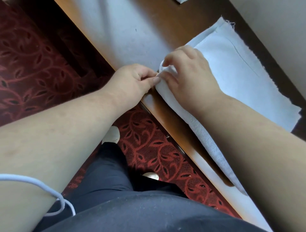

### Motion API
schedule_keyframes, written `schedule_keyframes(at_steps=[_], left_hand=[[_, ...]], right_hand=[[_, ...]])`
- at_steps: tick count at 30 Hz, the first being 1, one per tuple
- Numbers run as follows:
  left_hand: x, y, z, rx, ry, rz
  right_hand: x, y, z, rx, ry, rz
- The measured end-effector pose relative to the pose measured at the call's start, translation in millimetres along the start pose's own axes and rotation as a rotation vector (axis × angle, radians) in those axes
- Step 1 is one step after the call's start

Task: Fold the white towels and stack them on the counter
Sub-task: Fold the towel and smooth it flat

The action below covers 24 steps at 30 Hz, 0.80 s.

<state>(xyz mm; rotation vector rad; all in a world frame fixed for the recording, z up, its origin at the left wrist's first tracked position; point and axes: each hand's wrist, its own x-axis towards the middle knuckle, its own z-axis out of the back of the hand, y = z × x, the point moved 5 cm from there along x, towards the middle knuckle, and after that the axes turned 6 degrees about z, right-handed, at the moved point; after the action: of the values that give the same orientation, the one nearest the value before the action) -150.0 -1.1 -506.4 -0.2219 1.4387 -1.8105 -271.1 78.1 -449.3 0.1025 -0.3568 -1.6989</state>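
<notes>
A white towel (240, 72) lies folded on the glossy wooden counter (167, 19), its long folded edge running along the counter's front edge. My right hand (188, 74) rests on the towel's near left corner, with its fingers curled round the rolled corner of cloth. My left hand (134, 79) meets it from the left and pinches the same corner between thumb and fingers. My right forearm hides the lower part of the towel.
The counter runs diagonally from the top left to the bottom right, with a pale wall (273, 21) behind it. A red patterned carpet (29, 66) lies below. A white cord (41, 187) crosses my left arm. Another white item (181, 1) peeks in at the top edge.
</notes>
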Motion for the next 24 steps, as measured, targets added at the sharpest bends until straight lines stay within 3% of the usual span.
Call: schedule_keyframes(at_steps=[2, 6, 10, 14, 18, 22, 24], left_hand=[[-1, 2, -3, -0.023, -0.036, 0.005], [0, -2, 1, 0.011, -0.052, -0.035], [2, -6, 4, 0.037, -0.018, -0.069], [9, -1, 16, -0.076, -0.115, 0.043], [8, -6, 5, 0.179, 0.010, -0.029], [10, -6, 4, 0.417, -0.072, -0.047], [10, -7, 5, 0.429, -0.091, -0.090]], right_hand=[[-27, 1, 6, 0.016, -0.135, -0.156], [-72, 5, -16, -0.095, 0.056, -0.278], [-72, -2, -18, -0.037, 0.022, -0.309], [-72, -1, -20, -0.027, 0.105, -0.321], [-54, 2, -12, 0.020, 0.064, -0.312], [-52, 11, -22, -0.024, 0.115, -0.296], [-55, 14, -27, -0.031, 0.153, -0.274]])
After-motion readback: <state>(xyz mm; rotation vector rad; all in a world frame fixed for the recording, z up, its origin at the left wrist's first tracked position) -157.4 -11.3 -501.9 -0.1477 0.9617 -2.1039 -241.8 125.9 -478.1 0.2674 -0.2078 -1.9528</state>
